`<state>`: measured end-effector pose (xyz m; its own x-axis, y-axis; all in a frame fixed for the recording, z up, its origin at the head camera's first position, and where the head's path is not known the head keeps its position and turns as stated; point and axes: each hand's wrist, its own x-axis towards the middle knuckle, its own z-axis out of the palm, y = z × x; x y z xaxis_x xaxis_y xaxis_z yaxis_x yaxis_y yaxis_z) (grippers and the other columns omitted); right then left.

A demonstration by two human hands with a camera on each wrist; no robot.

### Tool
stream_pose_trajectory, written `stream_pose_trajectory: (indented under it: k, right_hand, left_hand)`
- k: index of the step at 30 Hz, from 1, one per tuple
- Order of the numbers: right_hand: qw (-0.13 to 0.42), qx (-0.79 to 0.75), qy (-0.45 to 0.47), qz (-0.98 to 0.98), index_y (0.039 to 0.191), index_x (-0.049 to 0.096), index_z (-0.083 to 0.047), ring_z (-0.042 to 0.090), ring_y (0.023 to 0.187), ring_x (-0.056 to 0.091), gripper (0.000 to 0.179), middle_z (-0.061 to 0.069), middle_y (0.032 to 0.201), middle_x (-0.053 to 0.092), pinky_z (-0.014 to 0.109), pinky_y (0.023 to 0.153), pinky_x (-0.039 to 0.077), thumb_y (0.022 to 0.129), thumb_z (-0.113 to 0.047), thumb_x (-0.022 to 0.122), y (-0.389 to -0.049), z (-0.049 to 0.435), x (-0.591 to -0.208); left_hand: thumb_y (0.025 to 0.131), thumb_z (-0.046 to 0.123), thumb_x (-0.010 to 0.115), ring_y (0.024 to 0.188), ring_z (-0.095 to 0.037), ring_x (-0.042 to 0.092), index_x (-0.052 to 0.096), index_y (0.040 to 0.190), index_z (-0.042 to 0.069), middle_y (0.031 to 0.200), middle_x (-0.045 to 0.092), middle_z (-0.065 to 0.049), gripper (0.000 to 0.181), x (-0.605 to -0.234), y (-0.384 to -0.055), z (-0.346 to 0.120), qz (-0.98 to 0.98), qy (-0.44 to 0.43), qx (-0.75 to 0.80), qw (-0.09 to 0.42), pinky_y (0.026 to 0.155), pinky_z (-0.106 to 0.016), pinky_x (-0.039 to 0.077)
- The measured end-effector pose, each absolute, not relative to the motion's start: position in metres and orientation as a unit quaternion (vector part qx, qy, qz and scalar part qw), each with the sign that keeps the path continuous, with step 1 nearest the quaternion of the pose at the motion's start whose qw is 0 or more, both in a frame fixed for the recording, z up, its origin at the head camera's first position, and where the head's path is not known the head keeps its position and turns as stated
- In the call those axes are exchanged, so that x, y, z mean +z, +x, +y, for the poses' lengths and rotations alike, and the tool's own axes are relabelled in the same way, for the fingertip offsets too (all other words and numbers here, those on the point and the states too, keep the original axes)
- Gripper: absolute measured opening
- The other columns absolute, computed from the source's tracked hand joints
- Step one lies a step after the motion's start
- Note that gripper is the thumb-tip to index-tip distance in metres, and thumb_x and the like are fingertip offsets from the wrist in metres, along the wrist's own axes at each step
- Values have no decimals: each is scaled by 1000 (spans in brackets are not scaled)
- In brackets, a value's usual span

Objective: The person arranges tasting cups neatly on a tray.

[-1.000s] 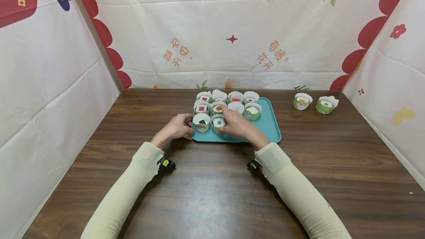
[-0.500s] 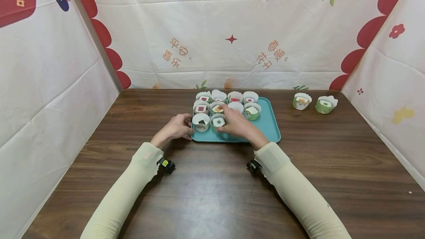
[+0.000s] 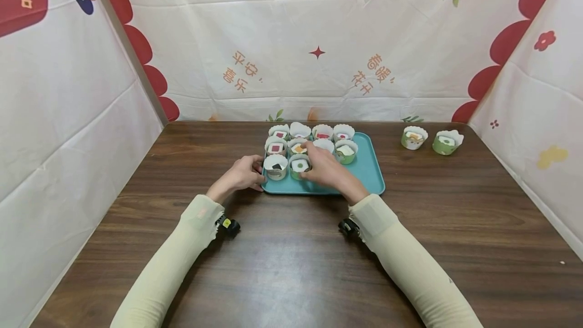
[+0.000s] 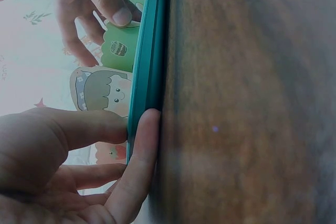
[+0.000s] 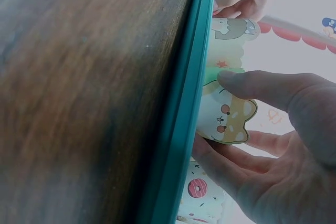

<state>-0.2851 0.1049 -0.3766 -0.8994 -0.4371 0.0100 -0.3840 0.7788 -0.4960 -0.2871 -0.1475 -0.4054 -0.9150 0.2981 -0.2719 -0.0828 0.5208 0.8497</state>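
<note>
A teal tray (image 3: pixel 371 168) lies on the table, holding several paper cups with small white pieces inside. My left hand (image 3: pixel 242 173) holds its front left corner; in the left wrist view the thumb is over the rim (image 4: pixel 147 61) and a finger lies below it. With thumb and fingers, my right hand (image 3: pixel 325 168) grips a green paper cup (image 5: pixel 223 111) at the tray's front. Inside this cup is a white piece with a green dot (image 3: pixel 300 166). Just left of it stands a pale cup (image 3: pixel 276 173) with a black-and-white piece. The right hand partly covers cups behind it.
Two more green paper cups, one with an orange-and-white piece (image 3: pixel 413 140) and one with a green-and-white piece (image 3: pixel 446 144), stand at the table's back right. A printed white cloth (image 3: pixel 291 29) walls the brown wooden table (image 3: pixel 291 267) at the back and sides.
</note>
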Motion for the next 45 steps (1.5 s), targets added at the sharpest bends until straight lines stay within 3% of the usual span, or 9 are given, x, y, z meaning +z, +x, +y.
stream_pose_trajectory:
  k: [10,20,28,35,45]
  right_hand:
    - [70,-246,-200,946,156,33,-1,40,131,57,87,24,147,55,54,106,54,89,-27,82,-283,107,-368]
    - [16,-280,-192,940,151,41,-1,32,101,65,78,20,117,67,45,84,58,91,-33,80,-281,115,-356]
    - [-53,-303,-212,928,143,50,-2,35,112,66,63,24,127,65,50,91,60,93,-27,78,-287,136,-353]
    - [-59,-343,-234,908,143,51,1,37,114,65,56,25,128,62,52,90,63,95,-17,75,-292,167,-356]
    - [-87,-338,-168,922,146,46,2,43,118,64,57,28,130,61,59,99,56,100,-20,70,-303,233,-359]
  left_hand:
    - [92,-7,64,81,-20,66,34,157,-4,118,53,-20,72,-405,-287,-147,849,61,487,195,72,-33,68]
    - [92,-6,64,82,-21,65,34,156,-5,118,53,-21,71,-404,-286,-148,849,68,487,195,73,-35,69]
    - [91,-8,64,82,-21,65,35,156,-6,117,53,-21,71,-407,-287,-148,846,67,493,191,73,-34,69]
    - [91,-7,64,82,-21,66,35,155,-5,117,53,-21,70,-405,-286,-147,847,66,491,191,72,-33,68]
    - [92,-7,64,83,-21,65,34,156,-4,119,53,-21,71,-405,-287,-147,849,64,488,194,72,-34,69]
